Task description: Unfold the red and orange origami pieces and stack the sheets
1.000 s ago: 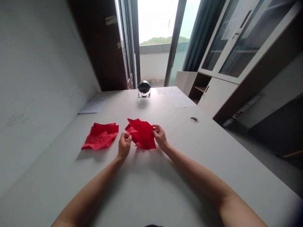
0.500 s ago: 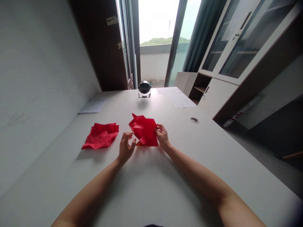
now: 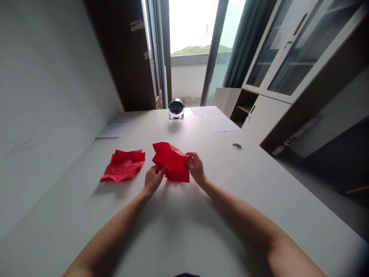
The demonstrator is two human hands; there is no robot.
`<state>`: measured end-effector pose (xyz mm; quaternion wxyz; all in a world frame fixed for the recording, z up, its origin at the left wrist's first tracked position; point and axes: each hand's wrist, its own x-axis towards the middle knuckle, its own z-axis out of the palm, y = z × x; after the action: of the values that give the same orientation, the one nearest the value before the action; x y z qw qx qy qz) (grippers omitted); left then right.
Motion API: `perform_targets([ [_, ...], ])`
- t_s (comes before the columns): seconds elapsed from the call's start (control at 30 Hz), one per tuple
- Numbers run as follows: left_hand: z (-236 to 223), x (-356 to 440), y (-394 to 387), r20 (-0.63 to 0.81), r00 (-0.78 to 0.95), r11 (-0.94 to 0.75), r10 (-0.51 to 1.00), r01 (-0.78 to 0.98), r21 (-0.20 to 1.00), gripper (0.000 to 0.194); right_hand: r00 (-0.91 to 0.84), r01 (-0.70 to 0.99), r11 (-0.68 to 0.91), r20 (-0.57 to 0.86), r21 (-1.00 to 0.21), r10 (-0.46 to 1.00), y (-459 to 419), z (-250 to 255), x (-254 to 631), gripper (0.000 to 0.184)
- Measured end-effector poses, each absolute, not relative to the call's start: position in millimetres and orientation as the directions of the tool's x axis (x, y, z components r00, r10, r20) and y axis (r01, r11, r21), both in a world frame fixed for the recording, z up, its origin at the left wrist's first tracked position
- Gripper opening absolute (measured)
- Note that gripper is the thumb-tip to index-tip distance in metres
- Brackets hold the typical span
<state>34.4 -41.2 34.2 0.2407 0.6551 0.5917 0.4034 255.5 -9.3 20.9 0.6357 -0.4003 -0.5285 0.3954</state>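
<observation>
A creased sheet of red paper (image 3: 174, 163) is held up off the table between my two hands, its face bent along fold lines. My right hand (image 3: 196, 166) pinches its right edge between thumb and fingers. At the lower left edge, my left hand (image 3: 154, 178) grips the sheet, thumb in front and fingers partly hidden behind it. To the left lies a second red paper (image 3: 123, 165), crumpled with many creases, touched by neither hand.
The white table (image 3: 178, 231) runs against the wall on the left. A roll of tape (image 3: 237, 146) lies to the right. At the far end stands a round dark device (image 3: 176, 108) on a metal stand, with white papers (image 3: 220, 122) at right and more sheets (image 3: 113, 129) at left.
My left hand has closed on the paper's left edge; before, its fingers were apart beside it. The paper has turned and shifted slightly left, showing a flatter face.
</observation>
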Motion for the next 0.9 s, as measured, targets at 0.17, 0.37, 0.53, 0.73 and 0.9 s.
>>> perform_targets([
  [0.17, 24.3, 32.2, -35.1, 0.211, -0.028, -0.167, 0.977, 0.511, 0.843, 0.034, 0.107, -0.067, 0.375, 0.367, -0.925, 0.924, -11.1, 20.7, 253.0, 0.021],
  [0.37, 15.3, 28.4, -27.0, 0.268, -0.161, -0.231, 0.95, 0.218, 0.948, 0.024, 0.255, -0.04, 0.291, 0.272, -0.956, 0.928, 6.4, 7.7, 265.8, 0.02],
  [0.53, 9.2, 16.8, -20.7, 0.277, -0.313, -0.208, 0.909, 0.236, 0.949, 0.02, 0.281, -0.125, 0.269, 0.226, -0.955, 0.933, 15.5, -1.4, 270.8, 0.024],
  [0.73, 17.6, 16.9, -23.6, 0.329, -0.347, -0.226, 0.878, 0.305, 0.925, 0.028, 0.23, -0.153, 0.302, 0.263, -0.941, 0.937, 14.0, 1.0, 269.5, 0.031],
  [0.9, 29.4, 24.0, -33.1, 0.378, -0.239, -0.292, 0.894, 0.329, 0.898, 0.026, 0.171, -0.195, 0.313, 0.282, -0.93, 0.944, 10.2, 7.2, 267.7, 0.029],
])
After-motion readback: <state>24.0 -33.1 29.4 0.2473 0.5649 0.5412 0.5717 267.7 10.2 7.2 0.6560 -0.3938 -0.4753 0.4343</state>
